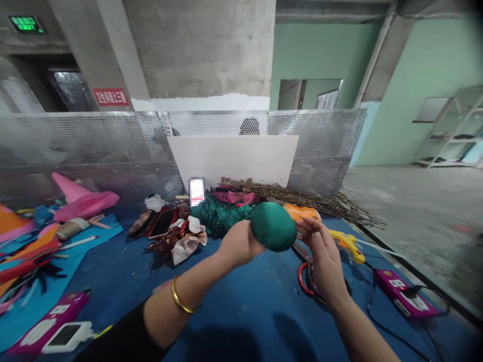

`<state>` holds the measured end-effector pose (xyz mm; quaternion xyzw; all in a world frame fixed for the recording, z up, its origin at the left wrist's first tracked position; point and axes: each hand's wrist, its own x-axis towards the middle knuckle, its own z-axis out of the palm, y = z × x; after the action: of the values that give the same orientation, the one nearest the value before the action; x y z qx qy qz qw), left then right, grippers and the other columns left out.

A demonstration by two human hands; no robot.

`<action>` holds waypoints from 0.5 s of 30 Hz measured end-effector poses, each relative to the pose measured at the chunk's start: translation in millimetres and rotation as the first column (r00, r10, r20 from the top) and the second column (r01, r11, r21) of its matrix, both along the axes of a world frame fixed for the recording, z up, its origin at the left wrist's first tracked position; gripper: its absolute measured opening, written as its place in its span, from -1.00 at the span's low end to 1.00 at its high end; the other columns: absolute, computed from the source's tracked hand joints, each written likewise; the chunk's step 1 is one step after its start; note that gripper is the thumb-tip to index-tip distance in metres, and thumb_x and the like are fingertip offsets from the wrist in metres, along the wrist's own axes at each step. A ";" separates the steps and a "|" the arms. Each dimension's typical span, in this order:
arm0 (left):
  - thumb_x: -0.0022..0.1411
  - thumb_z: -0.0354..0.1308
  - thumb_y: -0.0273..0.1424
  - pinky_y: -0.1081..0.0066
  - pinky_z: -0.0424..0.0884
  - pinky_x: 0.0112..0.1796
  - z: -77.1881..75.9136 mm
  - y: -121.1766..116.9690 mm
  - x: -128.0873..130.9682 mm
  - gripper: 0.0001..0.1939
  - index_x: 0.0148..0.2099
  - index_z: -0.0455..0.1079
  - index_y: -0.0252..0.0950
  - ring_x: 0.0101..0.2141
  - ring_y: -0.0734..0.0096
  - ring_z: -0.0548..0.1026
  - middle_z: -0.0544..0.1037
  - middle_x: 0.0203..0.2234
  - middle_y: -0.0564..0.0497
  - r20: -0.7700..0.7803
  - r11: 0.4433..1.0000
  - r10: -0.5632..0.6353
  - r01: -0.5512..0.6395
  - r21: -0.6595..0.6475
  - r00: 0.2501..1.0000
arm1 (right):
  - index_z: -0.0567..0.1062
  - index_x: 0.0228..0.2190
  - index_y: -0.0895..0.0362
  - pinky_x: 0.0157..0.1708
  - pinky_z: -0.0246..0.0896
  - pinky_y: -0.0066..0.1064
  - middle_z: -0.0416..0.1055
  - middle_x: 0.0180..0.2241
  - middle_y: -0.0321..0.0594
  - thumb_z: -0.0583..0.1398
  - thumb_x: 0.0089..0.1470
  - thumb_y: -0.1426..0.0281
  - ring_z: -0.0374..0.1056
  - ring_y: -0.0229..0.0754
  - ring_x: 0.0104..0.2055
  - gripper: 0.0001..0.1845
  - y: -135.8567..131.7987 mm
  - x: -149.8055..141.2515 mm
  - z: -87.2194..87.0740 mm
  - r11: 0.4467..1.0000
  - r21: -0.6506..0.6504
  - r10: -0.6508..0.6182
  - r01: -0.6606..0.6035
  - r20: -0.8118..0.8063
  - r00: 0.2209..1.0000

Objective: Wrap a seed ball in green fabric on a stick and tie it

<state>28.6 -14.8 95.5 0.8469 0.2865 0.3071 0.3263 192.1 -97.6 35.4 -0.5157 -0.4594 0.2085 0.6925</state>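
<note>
A smooth, rounded piece covered in shiny green cloth (273,226) is held up over the table. My left hand (241,244) grips it from the left and behind, and its fingers are mostly hidden by the piece. Close to the right side of the piece is my right hand (322,254), with thumb and fingertips pinched together. Whatever lies between those fingertips is too small to make out. Scissors with red and black handles (303,279) lie on the table below, partly covered by my right hand. Crumpled green cloth (217,216) rests behind my left hand.
On the blue table (234,306), a yellow glue gun (349,244) and a purple power strip (403,294) with cables lie at right. Dried stems (302,193) stretch along the back. Phone (162,223) and crumpled scraps sit left of centre; a pink pointed hat (86,201) stands farther left.
</note>
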 end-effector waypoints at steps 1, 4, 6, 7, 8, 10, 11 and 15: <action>0.01 0.16 -0.36 0.36 0.26 -0.42 -9.7 -2.0 1.4 -0.84 -0.56 0.41 -0.26 -0.47 0.19 0.48 0.51 -0.60 -0.09 -0.106 0.994 0.072 -0.063 0.085 0.992 | 0.21 0.03 0.11 0.00 0.26 -0.26 0.29 0.06 0.01 -0.04 0.19 0.09 0.27 -0.09 0.09 -0.51 -2.6 -1.4 1.3 0.999 0.042 0.002 -0.004 0.047 0.999; 0.01 0.13 -0.35 0.37 0.13 -0.51 -34.8 -10.5 4.0 -0.81 -0.59 0.40 -0.29 -0.54 0.14 0.48 0.52 -0.61 -0.17 -0.340 0.964 0.230 -0.165 0.210 0.912 | 0.10 0.14 0.09 0.11 0.13 -0.20 0.16 0.16 -0.02 0.11 0.05 0.02 0.12 -0.03 0.20 -0.28 -8.3 -10.6 5.9 0.994 0.082 0.052 -0.072 0.230 0.972; -0.01 0.14 -0.34 0.38 0.07 -0.52 -45.5 -16.1 4.4 -0.85 -0.55 0.42 -0.28 -0.54 0.12 0.48 0.55 -0.58 -0.19 -0.409 0.961 0.234 -0.146 0.234 0.882 | 0.11 0.16 0.08 0.17 0.04 -0.15 0.11 0.18 -0.04 0.28 -0.16 0.02 0.07 0.03 0.22 -0.07 -9.4 -17.9 9.2 0.995 0.018 0.089 -0.102 0.356 0.930; -0.01 0.14 -0.34 0.38 0.05 -0.53 -48.8 -18.3 4.2 -0.86 -0.54 0.41 -0.27 -0.54 0.12 0.48 0.55 -0.57 -0.19 -0.427 0.962 0.227 -0.133 0.240 0.875 | 0.15 0.15 0.08 0.19 0.00 -0.13 0.11 0.18 -0.06 0.34 -0.25 0.06 0.06 0.05 0.22 -0.03 -9.4 -20.7 10.7 0.994 -0.032 0.108 -0.104 0.398 0.911; -0.02 0.15 -0.34 0.38 0.04 -0.53 -51.0 -20.1 3.6 -0.86 -0.55 0.41 -0.26 -0.54 0.12 0.48 0.55 -0.57 -0.19 -0.437 0.961 0.225 -0.126 0.244 0.871 | 0.19 0.13 0.08 0.19 -0.01 -0.13 0.12 0.17 -0.07 0.37 -0.31 0.10 0.08 0.06 0.21 -0.02 -9.1 -22.8 12.0 0.991 -0.083 0.134 -0.109 0.418 0.898; -0.04 0.16 -0.34 0.38 0.02 -0.53 -52.5 -22.8 1.7 -0.86 -0.57 0.38 -0.26 -0.54 0.14 0.47 0.54 -0.58 -0.17 -0.442 0.958 0.243 -0.142 0.250 0.863 | 0.26 0.08 0.07 0.16 0.04 -0.15 0.19 0.13 -0.10 0.39 -0.33 0.17 0.13 0.03 0.17 -0.09 -8.7 -24.5 13.8 0.975 -0.161 0.205 -0.151 0.403 0.892; -0.05 0.16 -0.35 0.38 0.01 -0.53 -52.5 -24.0 0.6 -0.87 -0.58 0.37 -0.25 -0.54 0.14 0.47 0.54 -0.58 -0.16 -0.443 0.956 0.253 -0.152 0.250 0.860 | 0.28 0.06 0.06 0.14 0.08 -0.18 0.23 0.10 -0.12 0.38 -0.31 0.19 0.18 0.01 0.14 -0.14 -8.7 -24.5 14.2 0.968 -0.175 0.233 -0.178 0.382 0.894; -0.09 0.13 -0.39 0.39 0.01 -0.53 -51.6 -29.2 -1.7 -0.91 -0.59 0.34 -0.25 -0.54 0.15 0.47 0.53 -0.60 -0.13 -0.458 0.957 0.259 -0.163 0.238 0.850 | 0.34 -0.07 0.07 0.02 0.18 -0.27 0.34 -0.06 -0.18 0.32 -0.22 0.29 0.28 -0.08 -0.01 -0.39 -10.2 -25.7 10.4 0.978 -0.097 0.206 -0.183 0.356 0.912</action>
<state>27.0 -44.0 43.9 0.8871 0.4198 0.1451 0.1257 166.3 -107.8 45.7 -0.5182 -0.6221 0.1910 0.5550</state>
